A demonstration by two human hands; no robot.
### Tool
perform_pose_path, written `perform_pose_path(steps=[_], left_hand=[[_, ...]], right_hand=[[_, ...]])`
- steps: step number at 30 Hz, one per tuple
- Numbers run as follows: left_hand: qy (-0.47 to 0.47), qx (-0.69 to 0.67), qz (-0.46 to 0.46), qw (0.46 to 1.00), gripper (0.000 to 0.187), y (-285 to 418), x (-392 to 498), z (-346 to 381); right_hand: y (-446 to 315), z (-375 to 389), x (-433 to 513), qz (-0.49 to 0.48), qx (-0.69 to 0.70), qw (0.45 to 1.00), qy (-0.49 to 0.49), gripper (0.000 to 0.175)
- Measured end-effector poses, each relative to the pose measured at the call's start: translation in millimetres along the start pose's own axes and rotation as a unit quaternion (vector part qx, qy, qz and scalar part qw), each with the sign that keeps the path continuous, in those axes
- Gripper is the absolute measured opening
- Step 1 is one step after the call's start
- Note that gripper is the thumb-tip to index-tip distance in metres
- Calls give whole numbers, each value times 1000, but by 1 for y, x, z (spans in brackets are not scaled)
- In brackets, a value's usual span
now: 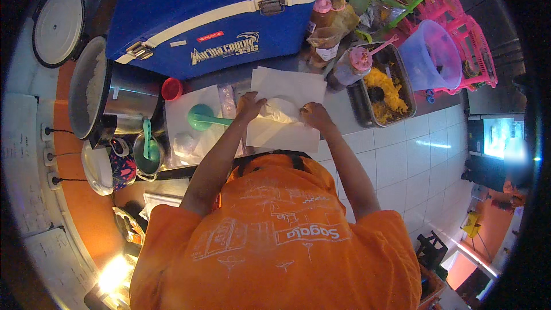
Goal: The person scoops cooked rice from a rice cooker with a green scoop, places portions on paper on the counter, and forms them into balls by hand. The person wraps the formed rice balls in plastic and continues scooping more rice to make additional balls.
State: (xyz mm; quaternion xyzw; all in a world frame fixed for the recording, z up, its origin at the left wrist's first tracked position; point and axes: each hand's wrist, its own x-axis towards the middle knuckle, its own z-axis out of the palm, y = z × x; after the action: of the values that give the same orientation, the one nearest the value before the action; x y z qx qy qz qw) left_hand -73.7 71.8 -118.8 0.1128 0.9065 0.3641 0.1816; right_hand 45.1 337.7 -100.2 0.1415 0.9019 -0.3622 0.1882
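On white wrapping paper (288,79) at the counter edge lies a white bundle (280,110), a mound under a thin white or clear wrap; its contents are hard to make out. My left hand (250,106) pinches the bundle's left end. The fingers of my right hand (316,115) are curled on its right end. Left of the paper, a green ladle or scoop (201,117) rests on another white sheet stack (206,97), its handle reaching towards my left forearm. A small whitish lump (184,143) sits on that stack.
A blue cooler box (206,21) stands behind. At left are a large rice pot (133,99), a red lid (172,89) and a small pot (142,159). To the right are a metal tray (383,116) of shredded yellow food, a pink-lidded jar (346,71) and a translucent tub (430,56).
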Motion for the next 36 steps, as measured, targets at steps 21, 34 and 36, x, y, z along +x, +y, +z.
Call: perform_pose_path(steps=[21,34,36], left_hand=[[33,179,391,902,27,89,-106,-33],[166,152,71,972,87,77,-113,35],[131,122,37,983,101,83,-102,52]], right_hand=[[9,-17,-78,-19,291,955,43,44],[-9,-19,-95,-85,-67,986,129,51],[-10,-16,-98,-75,-58,989,117,46]])
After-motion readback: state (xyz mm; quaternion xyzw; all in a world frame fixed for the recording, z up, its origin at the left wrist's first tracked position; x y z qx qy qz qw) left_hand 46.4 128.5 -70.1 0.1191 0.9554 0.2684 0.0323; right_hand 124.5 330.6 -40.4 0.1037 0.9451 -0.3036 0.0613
